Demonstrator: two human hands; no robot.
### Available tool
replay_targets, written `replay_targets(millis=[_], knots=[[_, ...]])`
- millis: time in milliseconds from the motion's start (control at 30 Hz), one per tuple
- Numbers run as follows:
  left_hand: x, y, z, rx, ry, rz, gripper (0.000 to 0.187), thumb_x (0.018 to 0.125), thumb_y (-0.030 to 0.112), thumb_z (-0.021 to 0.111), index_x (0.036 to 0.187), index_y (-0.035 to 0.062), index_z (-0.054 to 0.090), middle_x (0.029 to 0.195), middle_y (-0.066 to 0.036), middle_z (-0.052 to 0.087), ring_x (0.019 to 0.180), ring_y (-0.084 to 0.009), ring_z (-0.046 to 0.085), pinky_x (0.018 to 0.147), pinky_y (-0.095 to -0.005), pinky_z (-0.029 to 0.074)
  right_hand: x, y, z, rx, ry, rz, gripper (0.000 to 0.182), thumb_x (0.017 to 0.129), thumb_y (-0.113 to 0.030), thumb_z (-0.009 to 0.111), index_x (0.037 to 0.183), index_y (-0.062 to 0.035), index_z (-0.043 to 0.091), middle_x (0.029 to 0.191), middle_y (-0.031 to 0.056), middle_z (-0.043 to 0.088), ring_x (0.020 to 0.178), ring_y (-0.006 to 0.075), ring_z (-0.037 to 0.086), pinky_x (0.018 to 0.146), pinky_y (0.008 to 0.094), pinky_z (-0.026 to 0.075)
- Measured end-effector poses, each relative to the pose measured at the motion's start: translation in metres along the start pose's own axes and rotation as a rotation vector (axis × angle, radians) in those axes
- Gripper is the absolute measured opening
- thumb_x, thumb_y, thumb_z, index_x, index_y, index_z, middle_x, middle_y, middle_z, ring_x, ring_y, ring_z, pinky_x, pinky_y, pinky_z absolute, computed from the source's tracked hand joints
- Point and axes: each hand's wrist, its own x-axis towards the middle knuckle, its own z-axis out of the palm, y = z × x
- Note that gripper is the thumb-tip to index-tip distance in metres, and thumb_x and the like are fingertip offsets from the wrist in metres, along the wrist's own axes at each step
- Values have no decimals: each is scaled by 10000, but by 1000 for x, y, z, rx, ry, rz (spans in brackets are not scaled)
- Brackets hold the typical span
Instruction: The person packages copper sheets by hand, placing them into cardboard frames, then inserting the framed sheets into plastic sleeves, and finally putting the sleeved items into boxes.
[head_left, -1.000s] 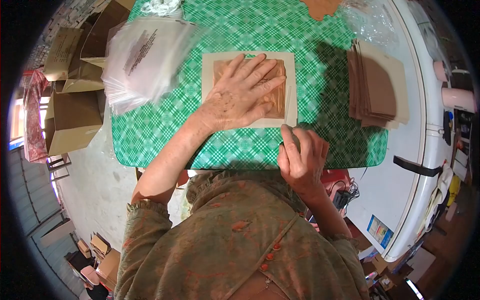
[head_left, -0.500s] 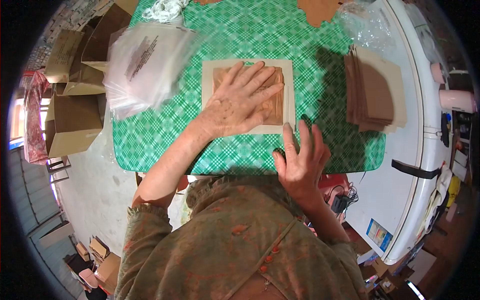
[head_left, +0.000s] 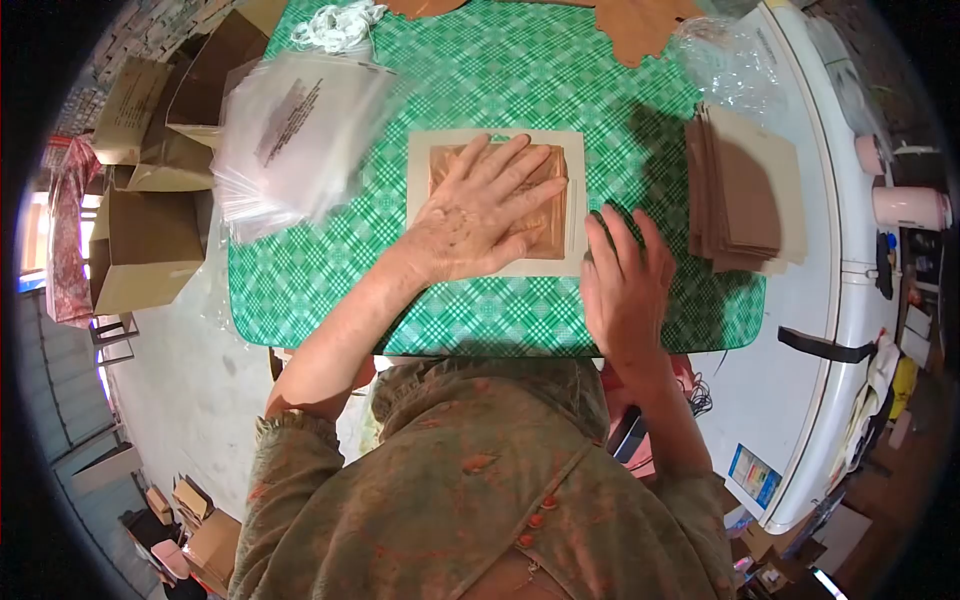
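Observation:
My left hand (head_left: 470, 220) lies flat with spread fingers on a brown, wrapped-looking flat piece (head_left: 548, 230), covering much of it. This piece rests on a beige cardboard sheet (head_left: 418, 165), whose border shows on all sides. Just off the sheet's lower right edge is my right hand (head_left: 630, 280), its fingers loosely bent and nothing visible in them. Its thumb is mostly hidden. Both hands are over a table with a green checked cloth (head_left: 480, 320).
Clear plastic bags (head_left: 300, 140) lie fanned at the left, below white string (head_left: 340, 22). Brown cardboard sheets (head_left: 750, 190) are stacked at the right, near crumpled clear plastic (head_left: 730, 60). Brown leather-like pieces (head_left: 640, 30) lie at the back. Open cardboard boxes (head_left: 150, 235) stand left.
My right hand has moved right and slightly up, away from the sheet's lower edge, and its fingers are more bent. My left hand stays flat on the brown piece.

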Motion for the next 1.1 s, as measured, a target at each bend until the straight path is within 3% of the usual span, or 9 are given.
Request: replay_targets(millis=[400,567,700,800,967,1100], knots=[[0,1,0,-11,12,2,651,1058,466,443,1677,267,428,1745,-147,342,1632,-382,262,1347,-607,111,17,7,22,-19,9,-70,546,852,-147,741,1387,-58,682,1515,35,577,1401,351,488,1142,568,371],[-1,-1,6,24,31,15,624,1074,483,428,1671,300,437,1742,-145,348,1625,-390,272,1340,-617,127,19,7,23,-80,-7,-87,520,893,-113,721,1409,-85,664,1525,19,578,1422,332,478,1173,527,369],[-1,-2,7,46,57,42,626,1073,484,436,1668,289,442,1741,-145,351,1628,-390,267,1337,-617,132,18,8,27,-103,29,-116,516,890,-101,713,1403,-69,665,1503,34,589,1420,327,490,1171,528,383],[-2,-1,8,44,65,39,634,1067,463,450,1670,265,439,1740,-145,352,1631,-386,261,1336,-613,137,18,10,34,-86,76,-142,428,912,-112,699,1333,-37,701,1464,60,602,1375,361,540,1144,579,409],[-2,4,7,69,144,29,646,1059,424,471,1674,231,426,1750,-142,335,1639,-374,249,1335,-609,141,14,12,46,-94,132,-139,434,914,-112,697,1340,-28,691,1452,72,604,1366,356,544,1134,573,418],[-6,5,10,109,75,31,646,1059,426,480,1677,246,419,1757,-137,324,1641,-376,246,1334,-613,138,12,10,43,-75,147,-146,408,907,-99,703,1307,-20,695,1419,90,624,1350,352,555,1115,553,432]])
